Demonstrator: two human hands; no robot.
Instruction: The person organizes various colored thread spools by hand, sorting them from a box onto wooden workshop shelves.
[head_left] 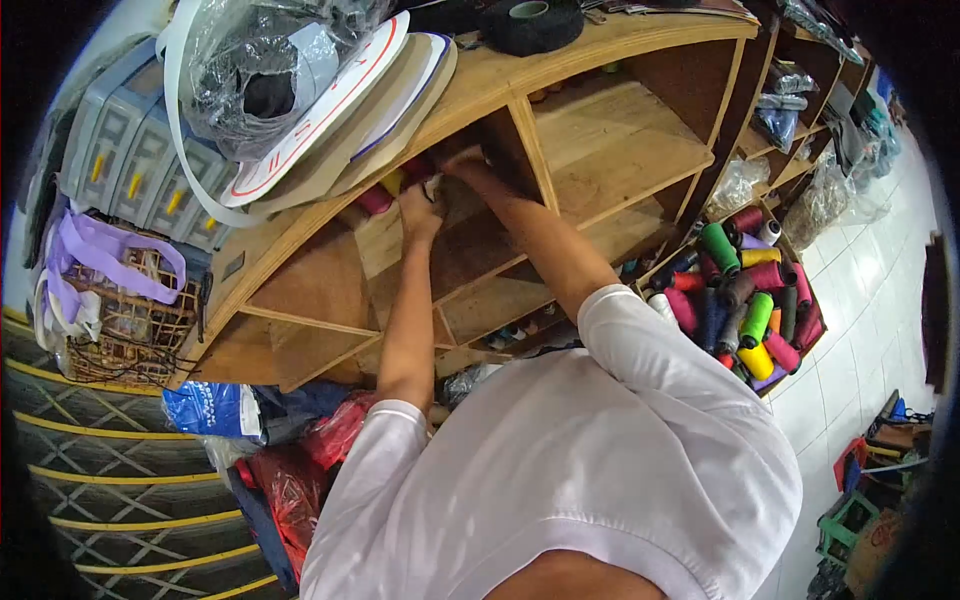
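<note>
Both arms reach into an upper compartment of a wooden shelf. My left hand is at the compartment's left part, its fingers closed beside thread spools; a small pale thing shows at the fingertips, too small to name. A magenta spool and a yellow spool lie just to its left. A dark red spool sits behind the fingers. Deeper in the shadow, my right hand is close to the divider, and its fingers are too dark to make out.
A box of colourful thread spools stands right of the shelf. On the shelf top lie plastic-wrapped rolls, cardboard pieces and a black roll. Left are plastic drawers and a wicker basket. Red plastic bags lie below.
</note>
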